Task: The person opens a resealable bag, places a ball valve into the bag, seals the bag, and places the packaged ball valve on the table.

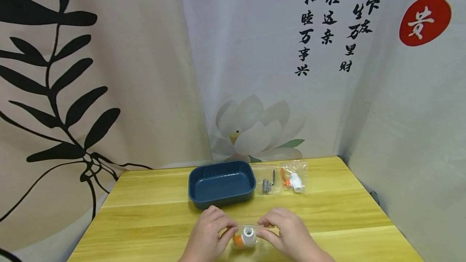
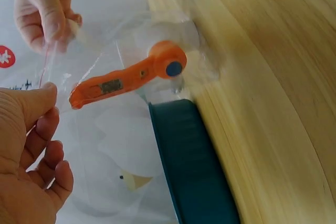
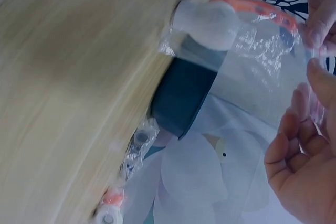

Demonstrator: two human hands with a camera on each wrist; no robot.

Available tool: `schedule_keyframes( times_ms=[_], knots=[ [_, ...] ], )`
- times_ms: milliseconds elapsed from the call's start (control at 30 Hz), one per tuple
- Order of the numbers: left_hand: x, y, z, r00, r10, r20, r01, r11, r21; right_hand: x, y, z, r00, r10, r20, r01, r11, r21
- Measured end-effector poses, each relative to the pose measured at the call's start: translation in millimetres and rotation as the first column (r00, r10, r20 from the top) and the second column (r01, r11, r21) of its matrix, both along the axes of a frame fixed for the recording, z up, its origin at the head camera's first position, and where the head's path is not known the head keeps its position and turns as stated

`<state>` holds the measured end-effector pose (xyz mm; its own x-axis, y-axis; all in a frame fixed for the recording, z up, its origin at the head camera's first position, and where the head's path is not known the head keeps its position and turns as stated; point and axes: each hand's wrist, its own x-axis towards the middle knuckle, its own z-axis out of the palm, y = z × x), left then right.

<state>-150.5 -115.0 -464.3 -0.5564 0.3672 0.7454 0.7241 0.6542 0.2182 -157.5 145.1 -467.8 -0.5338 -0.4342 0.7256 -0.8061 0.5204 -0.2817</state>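
A clear zip bag (image 3: 262, 51) hangs between my two hands, close over the table in front of the blue bin. Inside it lies a white plastic valve (image 1: 249, 237) with an orange lever handle (image 2: 123, 80). My left hand (image 1: 211, 233) pinches the bag's top edge at one side between thumb and forefinger, its other fingers loosely curled in the left wrist view. At the opposite side of that edge, my right hand (image 1: 287, 233) also pinches the bag with thumb and forefinger. A red seal line runs along the edge between the hands in the left wrist view.
Behind the hands stands a dark blue rectangular bin (image 1: 222, 203). To its right lie a clear bag with grey metal parts (image 1: 266, 186) and another bag holding a white and orange valve (image 1: 296, 182). A printed curtain (image 1: 156, 72) hangs behind the wooden table (image 1: 145, 221).
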Motion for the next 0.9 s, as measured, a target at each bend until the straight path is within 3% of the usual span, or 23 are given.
schedule_keyframes(
  times_ms=[400, 667, 900],
  knots=[
    [2.4, 12.2, -5.2, 0.997, -0.073, -0.031, 0.074, 0.997, 0.031, -2.5, -16, 2.0, 0.996, 0.066, -0.054, -0.066, 0.998, 0.012],
    [2.8, 14.6, -5.6, 0.997, -0.071, -0.042, 0.072, 0.997, 0.028, -3.5, -18, 3.7, 0.987, 0.073, -0.14, -0.07, 0.997, 0.027],
    [3.3, 14.3, -9.0, 0.997, -0.04, -0.059, 0.042, 0.999, 0.03, -2.5, -18, -0.2, 0.984, 0.071, -0.162, -0.069, 0.997, 0.017]
  ],
)
